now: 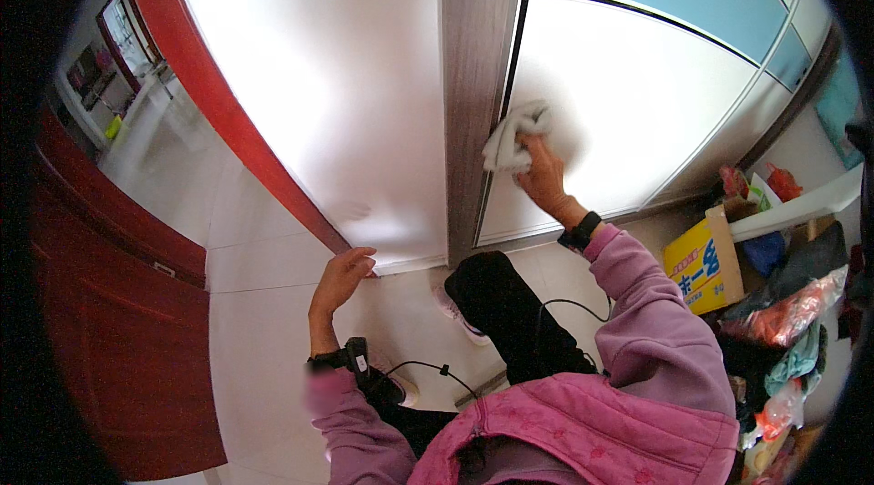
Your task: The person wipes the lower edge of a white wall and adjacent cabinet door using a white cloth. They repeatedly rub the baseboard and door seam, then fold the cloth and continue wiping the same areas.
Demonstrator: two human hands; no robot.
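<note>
My right hand (545, 178) grips a folded pale grey cloth (509, 140). The cloth lies against the left edge of a white sliding wardrobe door panel (635, 96), partly over the dark strip beside the wood-grain side post (471, 103). My left hand (343, 277) is beside the lower end of the red door frame (252, 171), its fingers loosely bent and no object visible in it. Whether those fingers touch the frame I cannot tell. A white wall (328, 75) stands between the frame and the post. Dark bands circle both wrists.
A dark red door (130, 348) stands at the left, by a tiled floor (266, 348). On the right, a yellow printed cardboard box (696, 266) sits among plastic bags (785, 314) and other piled items. A black cable (423, 363) hangs by my legs.
</note>
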